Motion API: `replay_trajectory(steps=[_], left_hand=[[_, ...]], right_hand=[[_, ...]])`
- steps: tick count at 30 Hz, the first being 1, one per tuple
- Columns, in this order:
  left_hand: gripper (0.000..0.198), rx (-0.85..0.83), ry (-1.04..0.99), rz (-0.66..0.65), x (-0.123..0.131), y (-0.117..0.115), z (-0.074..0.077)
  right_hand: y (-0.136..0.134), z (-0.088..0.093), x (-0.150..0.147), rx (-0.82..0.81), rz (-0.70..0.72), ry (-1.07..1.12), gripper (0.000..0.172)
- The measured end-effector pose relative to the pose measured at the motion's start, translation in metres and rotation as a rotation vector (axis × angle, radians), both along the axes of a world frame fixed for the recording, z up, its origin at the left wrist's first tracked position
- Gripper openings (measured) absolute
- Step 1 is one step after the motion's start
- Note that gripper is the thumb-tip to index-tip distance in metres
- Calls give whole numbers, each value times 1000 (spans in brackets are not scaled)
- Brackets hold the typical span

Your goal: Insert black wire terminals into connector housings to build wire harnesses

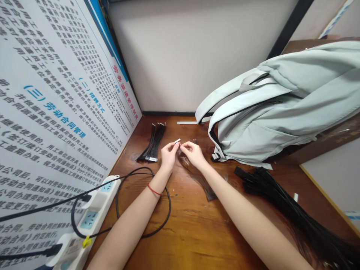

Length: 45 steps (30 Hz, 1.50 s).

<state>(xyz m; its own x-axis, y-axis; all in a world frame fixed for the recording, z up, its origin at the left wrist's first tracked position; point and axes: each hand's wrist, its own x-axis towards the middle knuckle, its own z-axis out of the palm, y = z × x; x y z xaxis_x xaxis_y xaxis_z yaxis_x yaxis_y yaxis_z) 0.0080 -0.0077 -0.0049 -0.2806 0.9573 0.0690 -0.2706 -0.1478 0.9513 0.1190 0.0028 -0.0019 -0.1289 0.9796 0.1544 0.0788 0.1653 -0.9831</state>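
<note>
A small white strip [177, 141] is held just left of the grey backpack [281, 105], a little above the tabletop [197, 232]. It is pinched by the left hand [168, 153], whose fingers are drawn together on it. The right hand [192, 152] is placed between the left hand and the backpack, so that the fingertips of both hands are met at the strip. Its fingers are closed on the top of a thin bundle of dark strands [197, 176], which is trailed down onto the tabletop on the person's side of the backpack.

A red cord [154, 190] is worn on the left wrist. Banded black bundles [154, 144] are laid flat farther left of the backpack, beyond the left hand. A loose heap of black ties [281, 198] is spread just in front of the backpack. Well to the backpack's left, a white power strip [92, 213] is set along a printed board [56, 93], with a black cable [157, 210] looped beside it.
</note>
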Motion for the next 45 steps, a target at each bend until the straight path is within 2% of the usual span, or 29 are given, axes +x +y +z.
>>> replay_trajectory(steps=[4, 11, 17, 22, 25, 27, 31, 34, 45], left_hand=[[28, -47, -119, -25, 0, -1, 3], [32, -80, -131, -55, 1, -1, 2], [34, -59, -124, -69, 0, -2, 3], [35, -24, -135, -70, 0, -2, 5], [33, -27, -137, -76, 0, -3, 5], [32, -27, -137, -75, 0, -2, 5], [29, -22, -130, -74, -1, -2, 4], [28, -23, -128, -84, -1, -2, 3], [24, -22, -140, -78, -1, -1, 4]], right_hand=[[5, 3, 12, -69, 104, -120, 12], [-9, 20, 33, -127, 153, -378, 11], [-29, 30, 38, -133, 119, -494, 8], [-46, 42, 50, -78, 45, -496, 5], [-65, 50, 64, -91, -13, -517, 6], [-81, 54, 73, -112, 14, -534, 2], [-114, 51, 81, -166, 106, -547, 2], [-127, 45, 80, -174, 84, -585, 6], [-123, 40, 72, -181, 37, -718, 12]])
